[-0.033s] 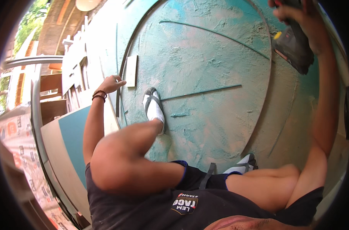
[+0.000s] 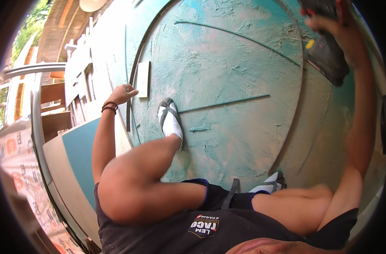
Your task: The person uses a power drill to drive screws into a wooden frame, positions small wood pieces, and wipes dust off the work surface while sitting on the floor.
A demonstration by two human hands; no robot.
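On the left, my left hand (image 2: 125, 93) has its fingers closed at a thin dark curved strip (image 2: 136, 67), which stands on edge over a worn turquoise surface (image 2: 227, 72). Just right of those fingers lies a small pale rectangular block (image 2: 144, 79). At the upper right, my raised right hand (image 2: 341, 36) is wrapped round a black and red cordless drill (image 2: 327, 59) with a yellow detail. The drill's front end runs out of the picture at the top.
A thinner curved strip (image 2: 301, 80) bounds the surface on the right. Two straight narrow strips (image 2: 227, 103) (image 2: 239, 39) lie inside. My sandalled foot (image 2: 171, 116) rests near the left hand. Boards (image 2: 85, 148) and a metal frame (image 2: 36, 106) stand at left.
The drill and my right hand sit slightly lower and farther right in the picture. My left hand stays at the curved strip; the view has shifted a little.
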